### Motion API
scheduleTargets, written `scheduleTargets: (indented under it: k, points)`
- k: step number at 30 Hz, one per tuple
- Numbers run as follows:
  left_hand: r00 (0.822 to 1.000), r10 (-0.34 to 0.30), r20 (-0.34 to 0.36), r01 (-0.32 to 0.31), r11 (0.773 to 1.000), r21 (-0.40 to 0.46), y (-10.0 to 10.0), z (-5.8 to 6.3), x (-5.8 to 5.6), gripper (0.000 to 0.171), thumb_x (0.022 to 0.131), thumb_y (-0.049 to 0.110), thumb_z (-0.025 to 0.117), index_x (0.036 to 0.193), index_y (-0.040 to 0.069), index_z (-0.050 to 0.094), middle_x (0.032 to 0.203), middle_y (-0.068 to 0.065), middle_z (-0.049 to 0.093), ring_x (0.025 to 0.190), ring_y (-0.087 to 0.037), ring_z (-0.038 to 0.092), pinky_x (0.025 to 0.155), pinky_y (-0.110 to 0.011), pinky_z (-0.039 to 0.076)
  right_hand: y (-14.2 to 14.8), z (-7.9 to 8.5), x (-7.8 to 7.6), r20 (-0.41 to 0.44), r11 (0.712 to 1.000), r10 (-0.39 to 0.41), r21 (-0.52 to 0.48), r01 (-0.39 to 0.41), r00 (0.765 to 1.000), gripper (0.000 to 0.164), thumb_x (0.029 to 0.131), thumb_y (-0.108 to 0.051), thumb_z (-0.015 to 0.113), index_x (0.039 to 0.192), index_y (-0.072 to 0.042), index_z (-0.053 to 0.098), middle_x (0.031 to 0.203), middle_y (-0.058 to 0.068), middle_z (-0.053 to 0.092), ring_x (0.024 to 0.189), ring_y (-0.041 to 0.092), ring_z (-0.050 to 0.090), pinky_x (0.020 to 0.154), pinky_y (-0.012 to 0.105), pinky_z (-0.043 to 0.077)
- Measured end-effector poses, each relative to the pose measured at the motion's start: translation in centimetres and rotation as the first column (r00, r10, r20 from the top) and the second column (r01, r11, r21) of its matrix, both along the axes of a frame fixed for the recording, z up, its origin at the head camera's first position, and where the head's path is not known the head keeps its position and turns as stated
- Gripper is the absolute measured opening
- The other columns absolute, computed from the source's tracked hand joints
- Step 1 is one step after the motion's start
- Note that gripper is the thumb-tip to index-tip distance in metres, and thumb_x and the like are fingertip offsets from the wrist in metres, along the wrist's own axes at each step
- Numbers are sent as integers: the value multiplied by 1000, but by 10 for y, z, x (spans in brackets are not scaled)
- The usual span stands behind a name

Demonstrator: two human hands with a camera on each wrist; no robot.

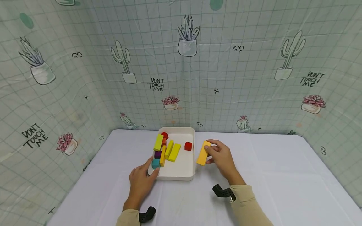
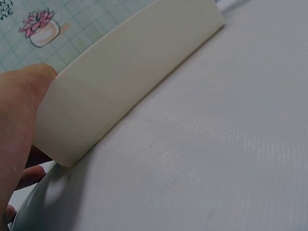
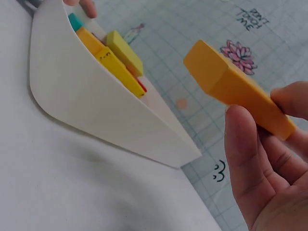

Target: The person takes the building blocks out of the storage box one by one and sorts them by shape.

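A white tray (image 1: 178,170) lies on the table with several coloured blocks in it, mostly along its left side. My left hand (image 1: 141,183) grips the tray's near left corner; the left wrist view shows the thumb (image 2: 33,86) at the rim and other fingers at the corner's outer side. Right of the tray, my right hand (image 1: 223,158) pinches an orange-yellow rectangular block (image 1: 202,153) between thumb and fingers. That block (image 3: 240,84) is tilted and held apart from the tray in the right wrist view.
Inside the tray are a red cube (image 1: 188,146) near the right wall, a teal cube (image 1: 156,163), a purple block (image 1: 157,154) and several yellow bars, one being a yellow bar (image 1: 174,152). A patterned cloth (image 1: 215,72) hangs behind the white tabletop (image 1: 282,175).
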State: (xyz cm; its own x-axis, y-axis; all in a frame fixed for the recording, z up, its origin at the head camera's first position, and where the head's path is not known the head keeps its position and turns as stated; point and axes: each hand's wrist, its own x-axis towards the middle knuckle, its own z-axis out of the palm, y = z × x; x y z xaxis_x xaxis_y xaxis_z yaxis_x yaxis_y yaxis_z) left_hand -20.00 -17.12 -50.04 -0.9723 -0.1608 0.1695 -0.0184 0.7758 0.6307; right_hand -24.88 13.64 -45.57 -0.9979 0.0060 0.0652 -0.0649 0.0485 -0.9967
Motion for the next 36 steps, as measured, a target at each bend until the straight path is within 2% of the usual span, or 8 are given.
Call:
scheduleTargets:
  k: [6, 10, 14, 20, 28, 36]
  points:
    - [1000, -4, -14, 4, 1000, 0, 1, -1, 0, 60, 94, 36, 65, 149, 16, 51, 136, -20, 61, 128, -39, 48, 114, -65, 14, 10, -3, -1, 18, 997, -50, 57, 48, 999, 41, 98, -25, 66, 135, -7, 60, 98, 16, 68, 83, 24, 66, 63, 37, 60]
    - [1000, -16, -19, 16, 1000, -1, 0, -1, 0, 59, 94, 36, 65, 148, 15, 51, 135, -20, 61, 127, -40, 49, 113, -66, 15, 16, -7, 1, 73, 994, -64, 93, 57, 995, 44, 99, -23, 63, 138, -4, 58, 102, 16, 66, 84, 23, 65, 62, 35, 60]
    - [1000, -20, -10, 20, 1000, 0, 0, -1, 0, 60, 94, 36, 65, 149, 15, 51, 135, -20, 61, 128, -39, 48, 113, -66, 14, 24, -9, 4, 117, 990, -60, 132, 45, 991, 45, 101, -20, 59, 142, -2, 54, 110, 18, 66, 85, 24, 64, 63, 34, 60]
    - [1000, -20, 4, 20, 1000, 2, -1, 1, -1, 61, 95, 37, 64, 150, 16, 50, 137, -20, 60, 130, -40, 46, 114, -65, 12, 36, -10, 1, 125, 980, -60, 198, 34, 990, 48, 98, -15, 51, 144, -1, 51, 122, 22, 63, 88, 25, 62, 67, 34, 60]
    - [1000, -19, -1, 19, 1000, -1, 0, 1, -1, 60, 95, 35, 65, 149, 16, 50, 136, -20, 60, 129, -40, 46, 113, -66, 13, 43, -9, -5, 144, 980, -51, 198, 22, 988, 52, 98, -15, 54, 148, -2, 46, 117, 22, 64, 83, 25, 64, 68, 34, 60]
    - [1000, -22, -1, 22, 1000, -4, -1, 1, 0, 59, 96, 35, 64, 150, 15, 50, 137, -21, 59, 129, -41, 46, 113, -66, 13, 45, -10, -12, 183, 989, -68, 145, 42, 981, 46, 97, -16, 56, 139, 2, 49, 121, 24, 63, 87, 23, 65, 69, 33, 60]
